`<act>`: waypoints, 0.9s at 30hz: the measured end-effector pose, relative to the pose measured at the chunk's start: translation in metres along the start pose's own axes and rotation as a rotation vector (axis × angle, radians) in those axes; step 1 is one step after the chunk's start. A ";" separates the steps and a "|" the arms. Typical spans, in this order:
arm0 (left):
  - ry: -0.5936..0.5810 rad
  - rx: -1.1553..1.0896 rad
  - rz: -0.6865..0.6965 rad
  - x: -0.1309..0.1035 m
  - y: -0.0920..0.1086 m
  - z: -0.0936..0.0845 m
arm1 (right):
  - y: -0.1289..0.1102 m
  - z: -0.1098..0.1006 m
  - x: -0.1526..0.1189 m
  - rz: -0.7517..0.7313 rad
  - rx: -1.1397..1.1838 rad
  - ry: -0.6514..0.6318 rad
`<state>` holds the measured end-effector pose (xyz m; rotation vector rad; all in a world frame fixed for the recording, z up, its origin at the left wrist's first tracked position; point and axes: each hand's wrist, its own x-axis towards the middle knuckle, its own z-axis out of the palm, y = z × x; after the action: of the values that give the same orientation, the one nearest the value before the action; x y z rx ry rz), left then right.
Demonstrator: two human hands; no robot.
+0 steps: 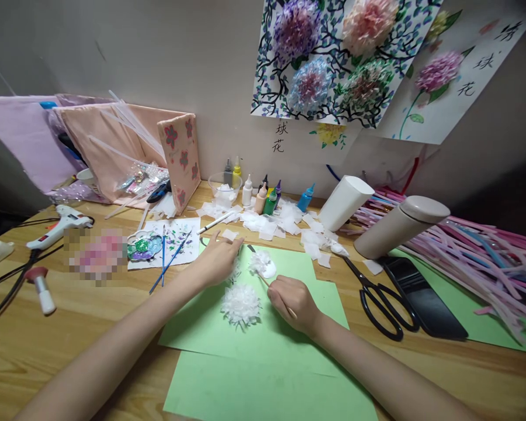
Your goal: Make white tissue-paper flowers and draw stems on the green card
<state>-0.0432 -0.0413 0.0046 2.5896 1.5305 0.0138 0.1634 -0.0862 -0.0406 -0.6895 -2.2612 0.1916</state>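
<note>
The sheets point(267, 386) are showing plain green; the flower point(241, 305) is showing white. The desk point(92, 345) is displaying brown wood grain. The scissors point(365, 283) and phone point(425, 298) are presenting black. The panel point(183, 158) is bearing grey flowers edged red on peach. The poster point(333, 55) is carrying purple, pink, blue and green blooms over black branches.

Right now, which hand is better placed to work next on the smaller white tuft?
Probably the right hand: it grips a thin stick pointed at that tuft, while the left hand shows no tool.
</note>
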 end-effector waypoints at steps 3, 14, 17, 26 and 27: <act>-0.005 0.017 0.008 -0.001 0.003 -0.003 | 0.001 0.001 -0.001 0.068 0.077 -0.003; 0.014 -0.069 0.028 -0.001 -0.003 -0.009 | 0.002 -0.001 -0.002 0.124 0.168 0.027; 0.038 -0.214 0.002 0.003 -0.019 -0.009 | 0.002 -0.004 -0.003 0.080 0.226 0.107; 0.098 -0.062 0.005 0.006 -0.046 -0.006 | 0.002 -0.008 -0.005 0.092 0.364 0.247; 0.090 -0.067 0.015 0.006 -0.046 -0.005 | 0.002 -0.008 -0.005 0.095 0.368 0.243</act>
<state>-0.0805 -0.0135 0.0032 2.5802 1.5118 0.1825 0.1725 -0.0875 -0.0384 -0.5878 -1.8951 0.5268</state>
